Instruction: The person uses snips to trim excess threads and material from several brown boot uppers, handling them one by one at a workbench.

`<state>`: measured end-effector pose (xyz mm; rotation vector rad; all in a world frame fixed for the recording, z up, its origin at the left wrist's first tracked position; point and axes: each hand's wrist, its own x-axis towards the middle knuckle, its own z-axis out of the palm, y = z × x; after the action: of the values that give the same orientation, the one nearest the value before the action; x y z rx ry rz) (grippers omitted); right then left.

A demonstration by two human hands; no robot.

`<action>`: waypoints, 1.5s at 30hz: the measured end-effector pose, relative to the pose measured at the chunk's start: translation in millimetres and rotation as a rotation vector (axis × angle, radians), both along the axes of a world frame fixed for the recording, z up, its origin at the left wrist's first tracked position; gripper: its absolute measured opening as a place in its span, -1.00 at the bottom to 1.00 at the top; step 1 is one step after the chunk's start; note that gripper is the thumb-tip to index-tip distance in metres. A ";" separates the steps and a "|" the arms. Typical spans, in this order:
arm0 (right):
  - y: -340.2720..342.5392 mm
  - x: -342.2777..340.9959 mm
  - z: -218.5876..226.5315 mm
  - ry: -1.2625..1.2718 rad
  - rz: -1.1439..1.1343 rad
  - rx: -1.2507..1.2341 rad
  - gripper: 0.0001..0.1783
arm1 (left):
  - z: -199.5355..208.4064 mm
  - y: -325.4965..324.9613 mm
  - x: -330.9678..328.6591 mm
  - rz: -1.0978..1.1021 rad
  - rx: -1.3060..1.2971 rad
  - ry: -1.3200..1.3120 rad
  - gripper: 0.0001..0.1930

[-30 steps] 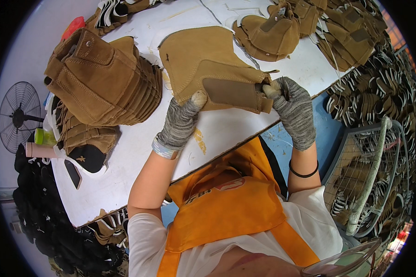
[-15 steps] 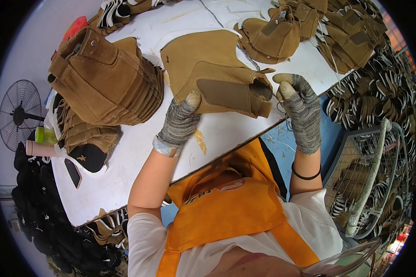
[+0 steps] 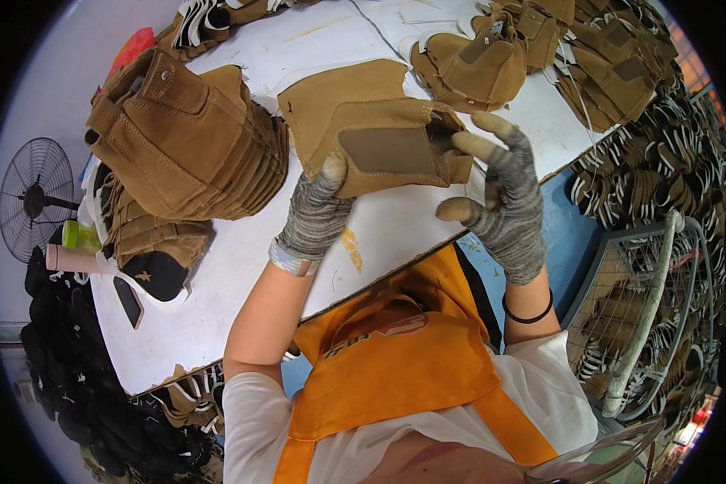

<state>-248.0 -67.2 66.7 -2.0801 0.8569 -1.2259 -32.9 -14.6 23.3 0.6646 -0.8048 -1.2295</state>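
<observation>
A tan suede boot upper (image 3: 385, 149) with a darker elastic side panel lies tilted over the white table in front of me. My left hand (image 3: 319, 198), in a grey fingerless glove, grips its lower edge, thumb on top and the other fingers hidden beneath. Beside the collar opening at its right end, my right hand (image 3: 504, 194) is open, gloved alike. Its thumb and fingers are spread, and the fingertips are close to the collar; whether they touch it I cannot tell.
A tall stack of nested boot uppers (image 3: 185, 137) stands at the left. More uppers (image 3: 468, 68) lie at the far right of the white table (image 3: 242, 290). A wire cart (image 3: 629, 315) holding uppers is at my right. A black fan (image 3: 36, 198) and a dark phone-like slab (image 3: 127, 302) are at left.
My right hand has gone from a closed pinch to spread fingers and shifted slightly left, towards the collar. The boot upper has tilted a little in my left hand, which keeps its grip.
</observation>
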 end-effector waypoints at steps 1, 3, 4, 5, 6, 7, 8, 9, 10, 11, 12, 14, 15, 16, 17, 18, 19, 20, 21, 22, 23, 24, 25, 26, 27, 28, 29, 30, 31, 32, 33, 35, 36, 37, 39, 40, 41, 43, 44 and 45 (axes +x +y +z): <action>-1.5 1.7 -2.0 0.023 0.007 -0.014 -0.28 | 1.3 0.5 0.9 0.001 0.011 -0.003 -0.30; -3.1 2.5 -6.5 0.014 0.042 0.048 -0.35 | 2.1 1.3 1.6 0.004 0.019 -0.038 -0.32; -2.0 3.2 -6.7 -0.031 0.083 0.070 -0.37 | 0.8 1.7 1.2 0.005 0.017 -0.070 -0.32; -1.4 4.5 -6.6 -0.077 0.126 0.092 -0.39 | -0.3 1.9 0.9 0.006 0.014 -0.102 -0.33; -1.0 6.2 -6.3 -0.122 0.171 0.114 -0.41 | -1.3 1.9 0.6 0.001 0.020 -0.079 -0.34; -0.2 7.4 -7.6 -0.150 0.181 0.079 -0.40 | -1.9 2.1 0.2 -0.004 0.026 -0.057 -0.34; 0.8 9.3 -9.3 -0.159 0.157 0.089 -0.39 | -2.1 2.4 -0.5 -0.008 0.032 -0.035 -0.35; 2.0 11.1 -10.9 -0.167 0.133 0.099 -0.38 | -0.8 3.3 -1.6 0.005 0.035 -0.061 -0.35; 3.4 13.1 -13.2 -0.154 0.071 0.154 -0.37 | 1.0 3.6 -3.5 0.015 0.038 -0.088 -0.36; 4.0 14.0 -15.4 -0.142 0.009 0.208 -0.36 | 2.1 3.7 -4.8 0.025 0.041 -0.114 -0.36; 2.9 14.3 -17.7 -0.142 -0.024 0.197 -0.35 | 0.2 2.7 -5.1 0.044 0.023 -0.159 -0.36; 0.3 16.1 -21.3 -0.143 -0.085 0.176 -0.32 | -5.5 1.3 -3.8 0.089 -0.013 -0.251 -0.36; 1.0 15.6 -19.4 -0.117 -0.081 0.155 -0.30 | -5.6 1.2 -2.7 0.097 -0.013 -0.286 -0.36; 1.8 14.7 -15.9 -0.090 -0.075 0.133 -0.29 | -5.7 1.6 -0.8 0.108 -0.013 -0.320 -0.35; 2.2 14.3 -14.0 -0.063 -0.070 0.111 -0.27 | -5.8 1.9 0.4 0.118 -0.013 -0.354 -0.34; 1.5 14.9 -15.7 -0.131 -0.013 0.123 -0.25 | -4.4 2.4 0.5 0.109 -0.012 -0.326 -0.34; 0.0 15.7 -19.3 -0.199 0.044 0.135 -0.24 | -1.4 2.5 0.2 0.099 -0.011 -0.299 -0.34; -1.7 16.5 -22.6 -0.268 0.100 0.147 -0.22 | 1.4 2.7 -0.3 0.089 -0.011 -0.272 -0.34; -4.1 17.1 -25.2 -0.275 0.113 0.124 -0.20 | 3.5 2.8 -1.8 0.078 -0.005 -0.238 -0.34; -6.8 17.6 -27.6 -0.282 0.126 0.102 -0.18 | 5.3 3.2 -4.2 0.067 0.002 -0.205 -0.34; -8.2 17.6 -28.7 -0.290 0.140 0.080 -0.16 | 6.0 3.5 -5.3 0.056 0.008 -0.171 -0.34; -7.7 16.9 -28.2 -0.290 0.136 0.080 -0.14 | 5.5 3.3 -4.3 0.049 0.016 -0.180 -0.33; -6.2 15.8 -27.2 -0.290 0.132 0.080 -0.12 | 4.4 2.8 -2.9 0.042 0.024 -0.188 -0.32; -4.9 15.1 -26.1 -0.291 0.128 0.081 -0.09 | 3.7 2.7 -2.0 0.034 0.033 -0.197 -0.31; -3.5 16.4 -25.1 -0.362 0.142 0.112 -0.05 | 4.1 3.3 -3.5 0.036 0.030 -0.155 -0.31; -2.2 19.2 -23.8 -0.434 0.158 0.143 -0.01 | 5.4 4.0 -6.2 0.038 0.027 -0.114 -0.30; -1.6 20.9 -23.4 -0.506 0.174 0.174 0.02 | 6.0 4.5 -7.6 0.041 0.024 -0.073 -0.29; -2.4 20.9 -23.9 -0.495 0.166 0.181 0.05 | 5.2 5.1 -5.4 0.012 0.048 -0.039 -0.26; -3.8 20.3 -24.7 -0.484 0.158 0.186 0.07 | 4.2 5.7 -1.8 -0.019 0.071 -0.005 -0.23; -4.6 20.3 -25.6 -0.473 0.151 0.192 0.09 | 3.8 6.0 0.3 -0.050 0.093 0.028 -0.19; -4.3 21.4 -26.4 -0.507 0.177 0.246 0.10 | 4.2 5.3 0.2 -0.054 0.068 0.055 -0.19; -3.6 24.3 -29.5 -0.575 0.224 0.355 0.12 | 4.7 2.8 -1.1 -0.068 0.019 0.107 -0.19; -6.4 26.5 -35.5 -0.576 0.243 0.335 0.13 | 4.7 2.5 -0.9 -0.045 0.034 0.035 -0.19; -10.5 31.1 -41.7 -0.579 0.264 0.317 0.14 | 4.6 2.9 -0.5 -0.020 0.052 -0.039 -0.19; -10.8 37.2 -43.1 -0.613 0.331 0.306 0.16 | 4.5 4.0 0.6 -0.011 0.073 -0.124 -0.19; -10.0 37.6 -40.9 -0.587 0.294 0.310 0.13 | 4.2 4.6 1.7 -0.027 0.077 -0.135 -0.19; -8.8 37.5 -39.5 -0.561 0.258 0.313 0.10 | 3.6 5.3 2.1 -0.043 0.080 -0.145 -0.19; -8.5 34.0 -42.1 -0.502 0.228 0.400 0.01 | -8.7 4.9 -0.2 0.067 0.027 -0.330 -0.30; -10.1 28.0 -48.0 -0.469 0.233 0.482 -0.05 | -13.1 3.6 -0.4 0.121 -0.003 -0.422 -0.36; -9.2 26.1 -48.7 -0.435 0.227 0.532 -0.10 | -14.3 2.7 2.5 0.107 0.002 -0.432 -0.38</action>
<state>-221.9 -76.4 18.0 -1.3771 0.6332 -1.1170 -30.4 -11.9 9.0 0.9811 -1.1077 -1.0012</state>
